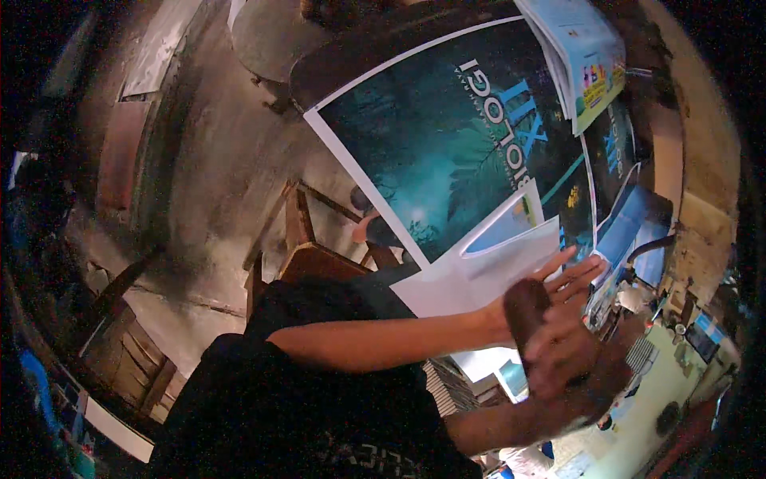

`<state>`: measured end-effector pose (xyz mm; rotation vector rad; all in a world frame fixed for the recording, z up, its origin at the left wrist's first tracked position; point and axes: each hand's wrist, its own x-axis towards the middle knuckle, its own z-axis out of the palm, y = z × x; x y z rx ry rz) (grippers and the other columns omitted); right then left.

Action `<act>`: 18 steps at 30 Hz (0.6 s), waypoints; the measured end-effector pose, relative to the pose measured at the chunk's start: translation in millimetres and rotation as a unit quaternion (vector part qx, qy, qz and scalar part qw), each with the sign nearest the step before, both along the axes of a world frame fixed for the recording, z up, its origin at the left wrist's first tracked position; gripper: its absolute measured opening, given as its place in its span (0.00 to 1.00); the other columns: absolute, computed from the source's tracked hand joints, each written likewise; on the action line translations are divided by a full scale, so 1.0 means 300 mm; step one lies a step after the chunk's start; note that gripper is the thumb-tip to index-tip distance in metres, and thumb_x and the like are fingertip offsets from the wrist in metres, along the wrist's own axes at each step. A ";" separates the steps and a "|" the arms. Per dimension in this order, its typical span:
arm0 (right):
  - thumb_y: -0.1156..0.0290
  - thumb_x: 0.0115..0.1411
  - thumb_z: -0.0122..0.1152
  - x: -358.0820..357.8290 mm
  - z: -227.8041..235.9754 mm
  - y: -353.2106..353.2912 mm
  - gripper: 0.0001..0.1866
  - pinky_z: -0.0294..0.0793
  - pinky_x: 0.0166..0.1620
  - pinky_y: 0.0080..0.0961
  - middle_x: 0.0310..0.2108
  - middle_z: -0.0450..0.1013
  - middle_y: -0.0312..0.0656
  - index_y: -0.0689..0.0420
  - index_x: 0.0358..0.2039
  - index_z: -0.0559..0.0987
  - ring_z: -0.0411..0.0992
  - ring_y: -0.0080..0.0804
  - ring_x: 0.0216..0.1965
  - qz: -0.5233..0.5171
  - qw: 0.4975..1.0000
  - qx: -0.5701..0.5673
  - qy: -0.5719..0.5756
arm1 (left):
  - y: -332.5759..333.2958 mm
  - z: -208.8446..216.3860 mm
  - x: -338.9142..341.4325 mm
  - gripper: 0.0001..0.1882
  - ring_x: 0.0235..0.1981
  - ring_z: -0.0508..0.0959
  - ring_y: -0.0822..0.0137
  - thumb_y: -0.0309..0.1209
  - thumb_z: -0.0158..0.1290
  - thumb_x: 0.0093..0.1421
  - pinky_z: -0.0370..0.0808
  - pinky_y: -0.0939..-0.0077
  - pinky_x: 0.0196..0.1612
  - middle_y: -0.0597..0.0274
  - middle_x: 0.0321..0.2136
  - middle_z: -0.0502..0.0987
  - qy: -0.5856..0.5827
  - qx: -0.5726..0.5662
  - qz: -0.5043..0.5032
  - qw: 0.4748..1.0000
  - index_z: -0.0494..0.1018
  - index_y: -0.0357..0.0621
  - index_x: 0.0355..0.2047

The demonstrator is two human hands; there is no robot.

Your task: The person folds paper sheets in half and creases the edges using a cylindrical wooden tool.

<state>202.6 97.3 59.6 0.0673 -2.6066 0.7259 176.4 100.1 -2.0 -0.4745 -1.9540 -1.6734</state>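
Observation:
My left hand (568,275) lies on a white folded sheet (511,259), its fingers stretched out and apart. My right hand (570,351) is close beside it, blurred and in shadow. It appears closed round a dark brown, round-ended bar (527,313), which stands out over my left wrist. What the bar is made of I cannot tell. Beneath the white sheet spreads a large printed sheet (399,144) in dark teal with a white border. Part of the white sheet's far edge is hidden under my hands.
Folded printed sheets (570,56) lie at the upper right, with blue printed sheets (634,227) below them. A cluttered pale worktop (670,359) fills the lower right. To the left are a wooden chair (319,262) and bare grey floor (207,160).

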 end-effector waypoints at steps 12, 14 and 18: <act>0.63 0.73 0.39 0.043 0.028 -0.113 0.27 0.60 0.65 0.25 0.70 0.54 0.49 0.64 0.68 0.55 0.59 0.30 0.66 -0.088 0.978 -0.051 -0.183 | -0.039 -0.018 -0.008 0.32 0.74 0.42 0.58 0.39 0.47 0.61 0.36 0.54 0.74 0.50 0.73 0.44 -0.026 0.043 -0.007 0.999 0.59 0.39 0.63; 0.64 0.73 0.38 0.068 0.064 -0.036 0.26 0.57 0.66 0.23 0.71 0.51 0.47 0.62 0.67 0.56 0.55 0.29 0.69 -0.115 0.960 -0.017 -0.253 | -0.053 -0.029 -0.016 0.32 0.74 0.42 0.58 0.40 0.47 0.61 0.36 0.54 0.74 0.51 0.73 0.44 -0.029 0.044 -0.005 0.999 0.59 0.40 0.63; 0.62 0.72 0.41 0.019 0.057 0.066 0.22 0.60 0.60 0.27 0.62 0.57 0.48 0.63 0.60 0.60 0.60 0.32 0.60 0.011 0.995 0.033 -0.089 | -0.089 0.001 -0.031 0.31 0.74 0.42 0.58 0.41 0.46 0.62 0.35 0.55 0.74 0.51 0.73 0.44 0.078 0.319 -0.099 0.939 0.59 0.40 0.63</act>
